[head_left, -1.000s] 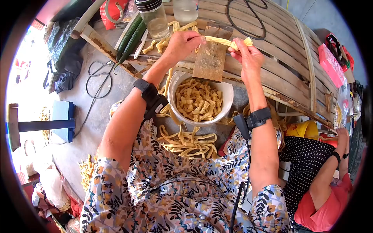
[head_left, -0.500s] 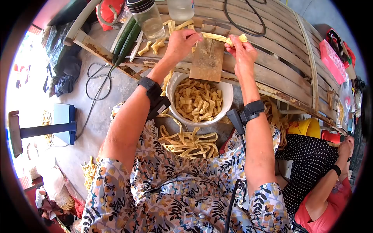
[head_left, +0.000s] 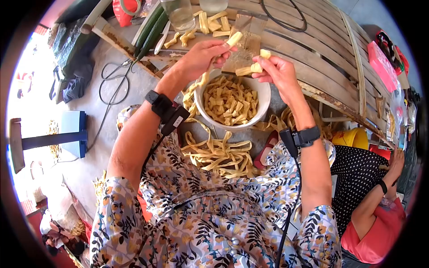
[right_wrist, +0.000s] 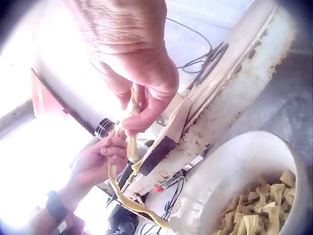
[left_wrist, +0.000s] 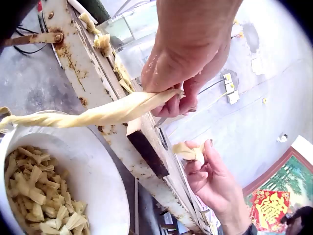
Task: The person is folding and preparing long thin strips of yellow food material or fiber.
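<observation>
My left hand pinches a long pale yellow tofu skin strip; its short end sticks up past the fingertips, and the rest hangs toward the bucket. A short tofu skin knot is between the thumb and fingers of my right hand. A gap separates the hands, both above the front of the wooden board. Just below them stands a white bucket, holding many similar knots.
Long loose strips lie heaped below the bucket. On the slatted bench are more knots, glass jars, cucumbers and a black cable. Another person sits at the right.
The strip was stretched between both hands over the board. Now a knotted piece is separate in the right hand, the longer strip stays in the left, and both hands are lower.
</observation>
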The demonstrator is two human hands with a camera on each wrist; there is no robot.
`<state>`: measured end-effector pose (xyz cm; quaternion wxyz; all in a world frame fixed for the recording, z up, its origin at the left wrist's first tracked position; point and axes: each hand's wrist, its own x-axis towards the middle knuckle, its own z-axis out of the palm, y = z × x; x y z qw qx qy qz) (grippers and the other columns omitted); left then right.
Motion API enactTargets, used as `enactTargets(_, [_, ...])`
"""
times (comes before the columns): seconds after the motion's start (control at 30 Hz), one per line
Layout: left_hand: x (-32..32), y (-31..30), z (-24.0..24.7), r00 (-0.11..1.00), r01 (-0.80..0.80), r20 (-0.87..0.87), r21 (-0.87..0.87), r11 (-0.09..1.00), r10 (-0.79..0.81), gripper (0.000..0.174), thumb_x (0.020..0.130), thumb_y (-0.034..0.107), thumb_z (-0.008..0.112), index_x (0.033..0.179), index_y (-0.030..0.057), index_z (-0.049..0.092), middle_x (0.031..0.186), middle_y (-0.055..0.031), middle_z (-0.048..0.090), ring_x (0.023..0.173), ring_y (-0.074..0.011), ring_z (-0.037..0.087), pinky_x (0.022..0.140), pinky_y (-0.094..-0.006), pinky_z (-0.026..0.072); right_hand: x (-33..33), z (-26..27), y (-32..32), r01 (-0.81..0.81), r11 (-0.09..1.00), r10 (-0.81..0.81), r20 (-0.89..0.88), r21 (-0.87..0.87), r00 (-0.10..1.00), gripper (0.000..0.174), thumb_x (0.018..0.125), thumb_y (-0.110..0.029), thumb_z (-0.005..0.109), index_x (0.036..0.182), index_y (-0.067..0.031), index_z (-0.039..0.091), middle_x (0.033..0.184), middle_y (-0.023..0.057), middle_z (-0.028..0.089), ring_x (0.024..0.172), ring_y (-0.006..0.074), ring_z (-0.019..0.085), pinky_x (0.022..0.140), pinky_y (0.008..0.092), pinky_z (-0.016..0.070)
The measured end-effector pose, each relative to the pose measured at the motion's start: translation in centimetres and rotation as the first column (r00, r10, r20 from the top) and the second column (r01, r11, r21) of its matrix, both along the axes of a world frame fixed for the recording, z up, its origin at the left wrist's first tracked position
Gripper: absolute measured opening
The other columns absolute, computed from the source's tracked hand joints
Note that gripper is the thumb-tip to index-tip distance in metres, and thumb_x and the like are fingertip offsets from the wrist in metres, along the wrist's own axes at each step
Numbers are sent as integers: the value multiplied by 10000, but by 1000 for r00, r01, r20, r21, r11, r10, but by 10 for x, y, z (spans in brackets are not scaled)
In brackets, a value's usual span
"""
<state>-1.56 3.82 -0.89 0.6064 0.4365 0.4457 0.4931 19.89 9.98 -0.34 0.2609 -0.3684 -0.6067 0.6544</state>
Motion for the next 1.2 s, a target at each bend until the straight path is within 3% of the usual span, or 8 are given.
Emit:
enactTargets(0.2, [14,-13,-14,995,25,-101,31,999,-21,171,874,149,497,1001,42,538,761,-4,594,546,-26,405,498,-151,335,15,-17,-13,-150,988,152,143,-25,978,245,846,-123,534,1062,-10,561,904,54,620,762,128,614,627,218,491])
enactTargets(0.3, [19,-17,-12,968,13,-251,87,996,9,137,871,127,495,976,50,535,729,-11,602,541,-30,428,491,-159,353,23,-20,-13,-137,970,80,267,202,960,226,847,-114,542,1052,-19,561,831,56,618,707,112,595,583,205,488])
enactTargets(0.47, [40,-24,-11,887,92,-462,152,984,-12,116,861,82,494,965,37,520,701,-29,611,505,-49,455,472,-184,382,10,5,-21,43,995,-46,25,90,999,136,821,-117,589,902,-11,613,750,36,606,675,85,578,539,195,470])
enactTargets(0.77, [30,-31,-32,869,97,-494,144,985,-13,133,850,80,502,947,10,559,755,-52,611,649,-81,584,587,-217,454,20,-25,-3,-40,932,43,-1,360,999,122,818,-82,578,878,12,626,757,50,624,647,93,590,564,189,474])
enactTargets(0.87, [42,-34,-33,606,128,-748,427,895,270,197,767,43,505,956,37,558,710,-125,604,597,-280,583,551,-315,463,15,-21,-9,-64,968,33,128,245,991,154,837,-117,556,861,19,626,748,55,624,599,94,576,545,199,472])
enactTargets(0.97, [53,-36,-30,563,246,-703,644,724,435,198,722,50,518,916,56,560,677,-162,560,623,-355,545,545,-374,450,7,-17,-16,-84,996,82,318,-8,945,194,853,-160,533,816,8,622,693,46,605,527,79,520,496,201,430])
enactTargets(1.07, [54,-42,-27,516,272,-788,522,808,336,194,751,58,529,945,55,549,770,-151,580,706,-346,562,600,-383,464,10,-36,-16,-167,981,111,422,99,900,196,852,-168,520,772,-19,618,549,-9,537,443,44,407,408,185,314])
enactTargets(1.2, [43,-45,-34,413,327,-864,437,838,290,201,786,49,507,983,53,548,817,-142,597,744,-335,572,672,-365,472,24,-40,-4,-54,948,-84,413,313,907,100,757,-96,591,797,-20,641,596,35,588,457,75,486,427,221,395])
